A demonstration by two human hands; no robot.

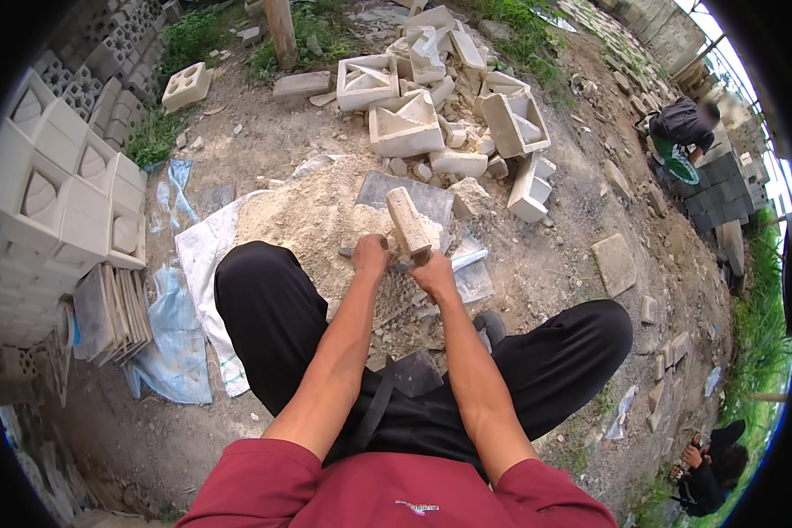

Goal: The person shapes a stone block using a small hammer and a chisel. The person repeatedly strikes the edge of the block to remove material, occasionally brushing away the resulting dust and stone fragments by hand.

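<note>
Between my knees, my left hand (370,255) is closed around a dark, thin bar or handle (347,253) whose end sticks out on its left. My right hand (435,274) grips the near end of a dusty tan oblong block (408,222), which looks like a mallet head; its handle, if any, is hidden by my fingers. The block tilts up over a grey flat slab (380,189). Pale sandy powder (299,216) is heaped beyond and left of my hands, partly on a white woven sack (204,255).
Beyond the powder lie cast cream blocks (407,125) and broken pieces. Stacked patterned blocks (86,202) and leaning boards (113,308) stand at left. One person (685,128) bends by grey blocks at far right; another (713,471) is at near right. A wooden post (281,33) rises behind.
</note>
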